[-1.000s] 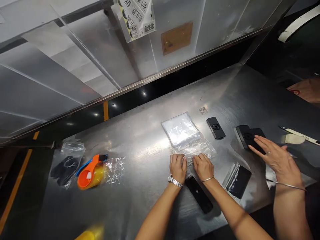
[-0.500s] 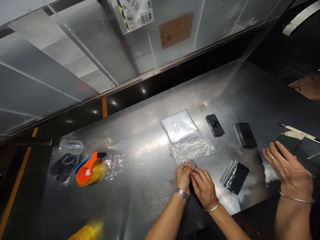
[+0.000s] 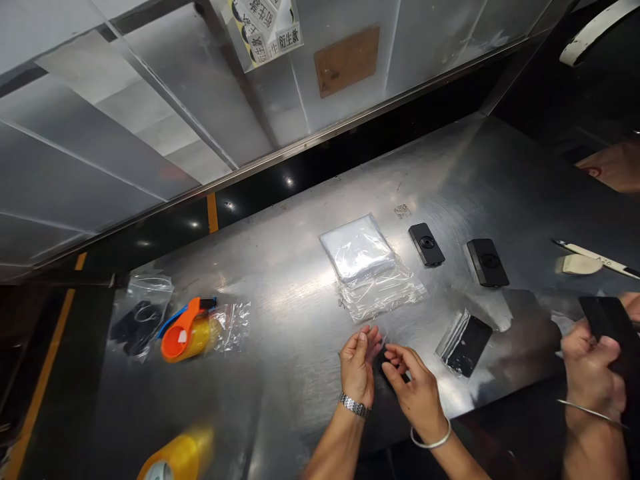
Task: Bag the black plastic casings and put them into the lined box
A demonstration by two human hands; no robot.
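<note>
My left hand [image 3: 359, 367], with a metal watch at the wrist, is raised over the near side of the metal table, its fingers curled around something thin and clear that I cannot make out. Close on its right, my right hand [image 3: 413, 383], with a silver bangle, has thumb and fingers bent towards the same spot; what lies between them is too small to tell. Just beyond both hands lies a stack of clear plastic bags [image 3: 360, 257]. To the right is a dark flat item in a clear bag [image 3: 465, 343].
Two black devices [image 3: 427, 244] [image 3: 487, 262] lie at the right. An orange tape dispenser [image 3: 183, 337], a zip bag of black parts [image 3: 137, 327] and a yellow tape roll [image 3: 173, 460] are left. Another person's hands [image 3: 593, 367] hold a dark flat object at far right, near a pen [image 3: 597, 259].
My hands have moved slightly apart and their fingers have loosened. The other person's hand has turned and now grips a dark object; a pale block beside the pen is uncovered.
</note>
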